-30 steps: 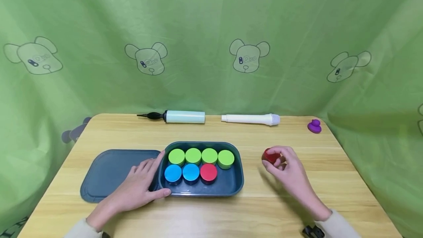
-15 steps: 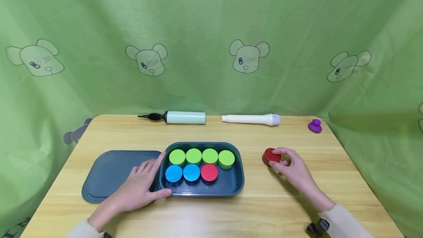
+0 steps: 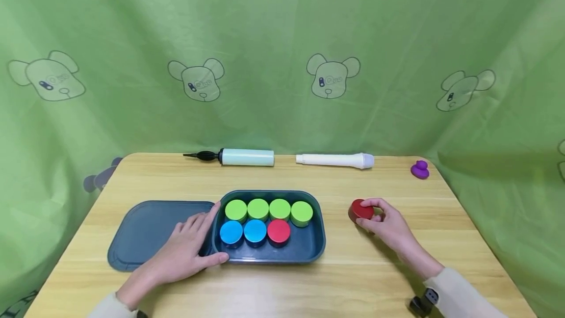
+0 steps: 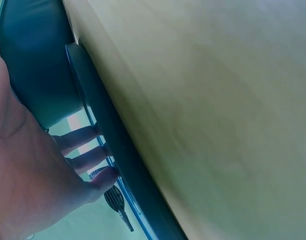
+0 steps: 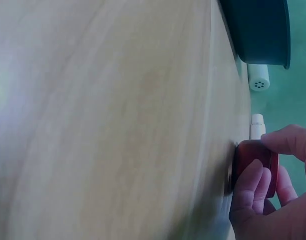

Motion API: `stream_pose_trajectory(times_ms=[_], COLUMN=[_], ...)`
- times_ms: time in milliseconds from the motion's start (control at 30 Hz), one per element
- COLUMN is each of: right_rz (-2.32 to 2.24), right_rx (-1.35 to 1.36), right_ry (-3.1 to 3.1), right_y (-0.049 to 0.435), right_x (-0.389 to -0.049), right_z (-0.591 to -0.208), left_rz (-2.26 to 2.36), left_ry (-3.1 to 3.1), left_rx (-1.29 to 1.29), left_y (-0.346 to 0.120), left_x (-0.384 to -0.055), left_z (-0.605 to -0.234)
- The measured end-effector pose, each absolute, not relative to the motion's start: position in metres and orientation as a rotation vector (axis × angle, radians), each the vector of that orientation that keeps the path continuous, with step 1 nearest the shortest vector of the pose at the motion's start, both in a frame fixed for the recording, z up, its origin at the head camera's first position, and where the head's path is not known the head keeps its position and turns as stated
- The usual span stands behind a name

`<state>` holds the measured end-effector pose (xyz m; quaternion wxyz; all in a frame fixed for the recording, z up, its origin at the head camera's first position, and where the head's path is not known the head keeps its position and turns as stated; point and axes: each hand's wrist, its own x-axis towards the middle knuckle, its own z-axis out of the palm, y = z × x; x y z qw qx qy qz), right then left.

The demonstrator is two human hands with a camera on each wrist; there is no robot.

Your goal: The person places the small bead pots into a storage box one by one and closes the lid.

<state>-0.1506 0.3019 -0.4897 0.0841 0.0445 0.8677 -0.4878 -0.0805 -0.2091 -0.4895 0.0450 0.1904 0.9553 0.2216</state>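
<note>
My right hand [image 3: 388, 227] pinches a small red round tin [image 3: 361, 210] between thumb and fingers, on the table to the right of the dark blue box. In the right wrist view the red tin [image 5: 253, 162] stands close to the tabletop; whether it touches cannot be told. Against the box's left end rests my left hand [image 3: 183, 254], fingers extended along the side and thumb at the near corner. Inside the box [image 3: 304, 251], several green round tins [image 3: 258, 208] form the back row. Two blue tins [image 3: 255, 230] and one red-topped tin [image 3: 278, 230] make the front row.
A flat dark blue lid [image 3: 143, 232] lies left of the box, partly under the left hand. Along the table's back edge are a pale blue hand pump [image 3: 247, 156], a white microphone-shaped stick [image 3: 331, 160] and a purple duck [image 3: 420, 170]. A green curtain [image 3: 265, 23] hangs behind.
The right hand has shifted slightly to the right and its fingers uncover more of the red tin's top. The left hand and the box have stayed put.
</note>
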Motion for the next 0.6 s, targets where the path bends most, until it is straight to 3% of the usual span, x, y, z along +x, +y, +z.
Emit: stream_pose_trajectory(times_ms=[600], right_rz=[-1.604], right_rx=[0.159], right_ry=[2.678], right_y=[0.299], right_x=[-0.135], right_z=[-0.486], left_rz=[0.675], left_ry=[2.920], left_rx=[0.586], left_y=[-0.210], left_x=[-0.081], left_z=[-0.490])
